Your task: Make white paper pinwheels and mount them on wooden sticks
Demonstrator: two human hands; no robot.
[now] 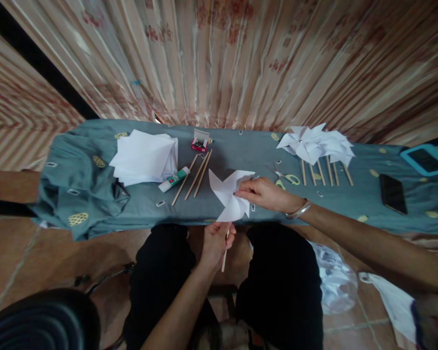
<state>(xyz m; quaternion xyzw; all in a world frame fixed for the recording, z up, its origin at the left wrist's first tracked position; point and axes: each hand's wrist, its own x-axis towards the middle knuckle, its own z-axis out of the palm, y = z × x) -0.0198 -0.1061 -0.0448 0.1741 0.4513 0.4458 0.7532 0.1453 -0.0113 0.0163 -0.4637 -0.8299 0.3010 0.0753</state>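
Note:
A white paper pinwheel (pixel 228 192) on a thin wooden stick (pixel 224 260) is held over the front edge of the cloth-covered table. My left hand (pixel 216 243) is closed around the stick just below the paper blades. With fingers pinched at the pinwheel's centre, my right hand (pixel 259 192) reaches in from the right; its fingertips hide whatever lies at the middle. Left of the pinwheel lie a few loose wooden sticks (pixel 198 181) and a glue stick (pixel 174 179). Scissors (pixel 286 177) with yellow-green handles rest just beyond my right hand.
A stack of white paper (pixel 144 158) and a small red box (pixel 199 141) of dark pieces sit on the green cloth (pixel 237 146). Several pinwheels (pixel 319 143) lie at the back right, near a phone (pixel 393 193) and a blue-framed tablet (pixel 427 159). A clear bag (pixel 334 279) is on the floor.

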